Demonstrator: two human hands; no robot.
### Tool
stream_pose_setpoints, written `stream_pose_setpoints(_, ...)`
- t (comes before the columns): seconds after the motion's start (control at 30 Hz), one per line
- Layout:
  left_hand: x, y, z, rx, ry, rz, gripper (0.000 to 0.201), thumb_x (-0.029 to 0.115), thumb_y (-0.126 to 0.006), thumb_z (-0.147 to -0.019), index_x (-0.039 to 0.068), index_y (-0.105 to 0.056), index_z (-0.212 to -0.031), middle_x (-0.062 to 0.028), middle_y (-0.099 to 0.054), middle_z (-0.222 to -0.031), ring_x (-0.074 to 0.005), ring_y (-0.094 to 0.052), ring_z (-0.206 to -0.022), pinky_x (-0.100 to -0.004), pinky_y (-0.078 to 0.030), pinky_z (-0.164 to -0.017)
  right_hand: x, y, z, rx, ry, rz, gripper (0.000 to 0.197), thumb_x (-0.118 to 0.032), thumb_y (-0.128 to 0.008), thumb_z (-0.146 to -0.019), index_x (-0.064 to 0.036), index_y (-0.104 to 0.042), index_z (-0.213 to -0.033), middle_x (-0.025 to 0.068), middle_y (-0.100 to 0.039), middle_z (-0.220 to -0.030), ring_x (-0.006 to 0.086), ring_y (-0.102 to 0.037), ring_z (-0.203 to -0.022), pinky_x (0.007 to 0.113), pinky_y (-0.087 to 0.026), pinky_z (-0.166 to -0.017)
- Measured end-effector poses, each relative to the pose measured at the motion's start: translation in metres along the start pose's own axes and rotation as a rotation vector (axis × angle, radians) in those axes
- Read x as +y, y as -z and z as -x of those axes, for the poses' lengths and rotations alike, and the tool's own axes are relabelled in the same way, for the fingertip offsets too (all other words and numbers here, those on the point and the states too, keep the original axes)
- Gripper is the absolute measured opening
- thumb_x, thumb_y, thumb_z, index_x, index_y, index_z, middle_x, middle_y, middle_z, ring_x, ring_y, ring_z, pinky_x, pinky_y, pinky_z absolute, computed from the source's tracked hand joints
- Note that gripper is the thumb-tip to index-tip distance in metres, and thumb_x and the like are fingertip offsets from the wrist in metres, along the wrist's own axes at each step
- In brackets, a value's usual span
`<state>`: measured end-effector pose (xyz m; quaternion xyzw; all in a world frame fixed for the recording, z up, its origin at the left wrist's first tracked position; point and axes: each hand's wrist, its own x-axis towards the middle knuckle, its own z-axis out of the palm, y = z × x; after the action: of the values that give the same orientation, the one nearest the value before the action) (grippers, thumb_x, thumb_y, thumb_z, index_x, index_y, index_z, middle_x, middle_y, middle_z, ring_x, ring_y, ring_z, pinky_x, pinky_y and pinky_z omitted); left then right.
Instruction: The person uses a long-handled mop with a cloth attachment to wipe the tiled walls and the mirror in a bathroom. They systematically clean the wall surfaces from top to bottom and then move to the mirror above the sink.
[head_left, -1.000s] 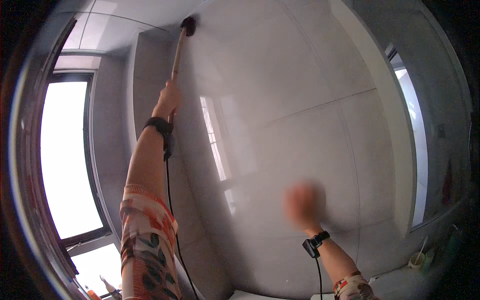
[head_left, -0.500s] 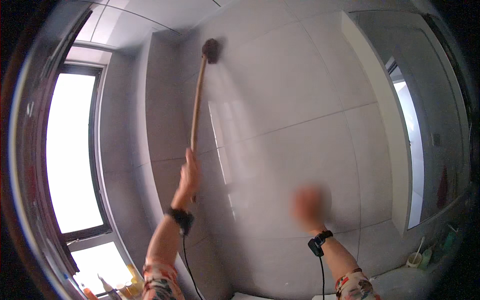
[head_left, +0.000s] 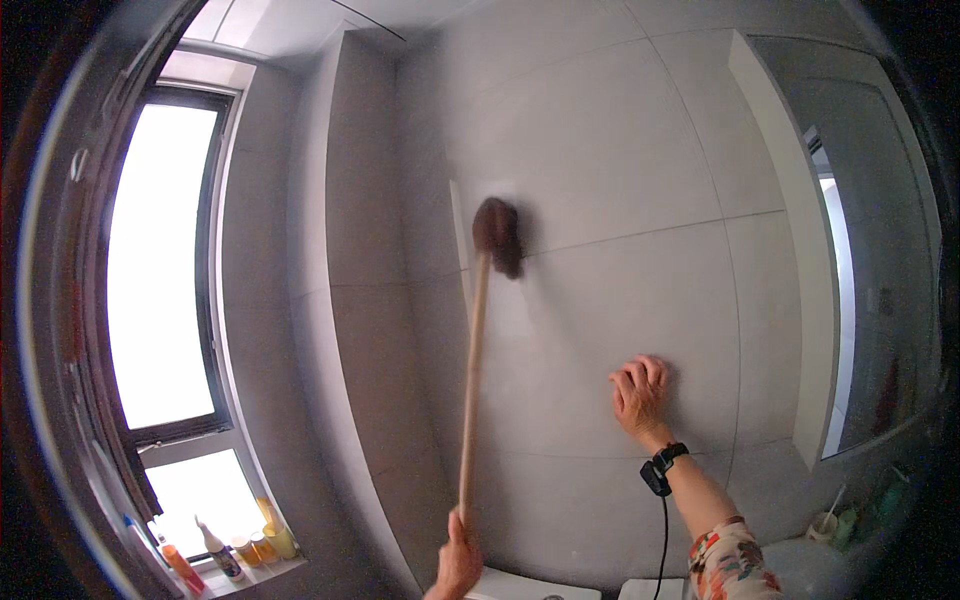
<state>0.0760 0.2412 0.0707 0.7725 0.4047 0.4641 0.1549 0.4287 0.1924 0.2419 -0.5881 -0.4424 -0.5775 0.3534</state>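
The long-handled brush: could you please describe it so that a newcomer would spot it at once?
On the grey tiled wall right of the bright window, a pale wooden stick rises from the left hand. Its dark brown head is the brush, the only dark thing against those tiles.

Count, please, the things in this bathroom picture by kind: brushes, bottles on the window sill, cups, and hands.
Long-handled brush: 1, its wooden handle held by the left hand
Bottles on the window sill: about 5, small and partly blurred
Cup with a stick in it, by the mirror: 1
Hands: 2; the right hand lies flat on the tiled wall
Total: about 9
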Motion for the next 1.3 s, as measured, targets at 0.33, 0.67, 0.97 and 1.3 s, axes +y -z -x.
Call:
stream_pose_setpoints(0.33,0.165,0.127,-0.218,0.181,-0.298,0.304,0.031,0.024,-0.038,-0.091,0.006,-0.028,-0.114,-0.0089,-0.048,-0.056,-0.0176,-0.05,-0.048,-0.0324,-0.04,-0.04,0.041,0.062,-0.047,0.138,0.181,-0.109,0.017,-0.004,-0.053,-0.071,-0.0079,-0.051,-0.087,0.0072,-0.045,-0.101,0.026,-0.038,-0.105,0.044,-0.03,-0.086)
stream_pose_setpoints(0.67,0.318,0.195,-0.328,0.318,-0.357,0.089,0.033,0.021,-0.039,-0.088,0.013,-0.03,-0.119,-0.0154,-0.055,-0.075,-0.0252,-0.056,-0.055,-0.0351,-0.046,-0.042,0.055,0.067,-0.045,0.119,0.251,-0.102,0.015,-0.005,-0.055,-0.071,-0.0096,-0.05,-0.084,0.0062,-0.045,-0.102,0.0252,-0.04,-0.105,0.043,-0.033,-0.086)
stream_pose_setpoints(0.97,0.372,0.215,-0.352,0.176,-0.543,0.439,0.038,0.046,-0.031,-0.089,0.011,-0.042,-0.079,0.0007,-0.036,-0.052,-0.0126,-0.035,-0.037,-0.0285,-0.034,-0.033,0.064,0.068,-0.045,0.147,0.268,-0.17,0.015,-0.009,-0.059,-0.072,-0.0054,-0.053,-0.085,0.0078,-0.049,-0.1,0.0261,-0.042,-0.106,0.044,-0.035,-0.089)
stream_pose_setpoints(1.3,0.332,0.194,-0.353,0.304,-0.412,0.179,0.029,0.025,-0.038,-0.088,0.006,-0.033,-0.11,-0.0232,-0.055,-0.079,-0.0293,-0.058,-0.058,-0.0388,-0.045,-0.041,0.053,0.074,-0.043,0.036,0.162,-0.237,0.014,-0.008,-0.057,-0.073,-0.0058,-0.053,-0.086,0.0079,-0.049,-0.1,0.0266,-0.042,-0.105,0.043,-0.034,-0.088)
